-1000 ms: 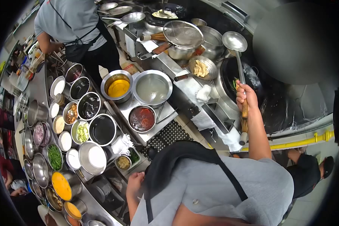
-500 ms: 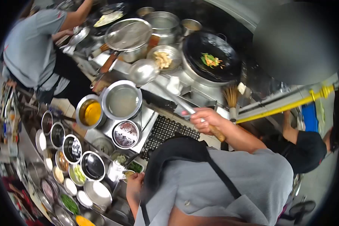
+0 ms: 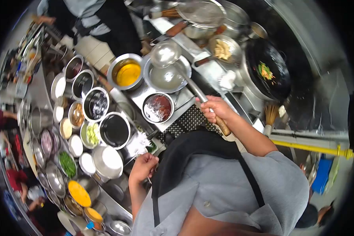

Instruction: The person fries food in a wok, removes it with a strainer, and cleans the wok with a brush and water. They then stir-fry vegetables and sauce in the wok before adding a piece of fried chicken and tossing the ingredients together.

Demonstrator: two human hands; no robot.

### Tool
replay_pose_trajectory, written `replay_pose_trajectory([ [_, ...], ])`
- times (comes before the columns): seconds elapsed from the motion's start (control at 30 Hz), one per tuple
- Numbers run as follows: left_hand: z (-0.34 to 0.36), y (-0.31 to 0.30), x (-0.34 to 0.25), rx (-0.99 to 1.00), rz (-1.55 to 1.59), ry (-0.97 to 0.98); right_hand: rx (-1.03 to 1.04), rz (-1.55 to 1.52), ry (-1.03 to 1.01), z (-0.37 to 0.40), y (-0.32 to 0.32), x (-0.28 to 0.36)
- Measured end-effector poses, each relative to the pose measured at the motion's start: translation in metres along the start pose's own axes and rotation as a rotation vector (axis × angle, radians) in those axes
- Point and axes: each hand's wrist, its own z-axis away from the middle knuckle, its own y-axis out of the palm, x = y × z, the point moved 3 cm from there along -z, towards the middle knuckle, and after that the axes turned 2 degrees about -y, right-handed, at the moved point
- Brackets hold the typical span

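Note:
My right hand [image 3: 215, 108] grips the wooden handle of a long steel ladle [image 3: 166, 53]. The ladle's bowl hangs over a steel bowl of pale liquid [image 3: 167, 76], next to a bowl of yellow oil [image 3: 126, 72] and a bowl of dark red sauce [image 3: 157, 108]. My left hand [image 3: 143, 166] is curled loosely near my chest, beside a small tub of white bits [image 3: 137, 144]; whether it holds anything is hidden. A black wok [image 3: 268, 74] with a few green and orange pieces sits at the right.
Several steel bowls of sauces, greens and powders [image 3: 91, 133] crowd the curved counter at the left. A strainer with pale food [image 3: 223, 48] and a bamboo brush [image 3: 270, 116] lie by the wok. Another person in a grey shirt [image 3: 88, 15] works at the top left. A yellow pipe [image 3: 310, 148] runs at the right.
My right hand swung the ladle from above the wok to over the bowl of pale liquid. My left hand rose toward my chest. The view shifted.

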Motion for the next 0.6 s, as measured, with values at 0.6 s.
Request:
replay_pose_trajectory([
  [0.6, 0.016, -0.013, 0.005, -0.065, -0.032, -0.043, -0.075, 0.905, 0.139, -0.013, -0.018, -0.09],
])
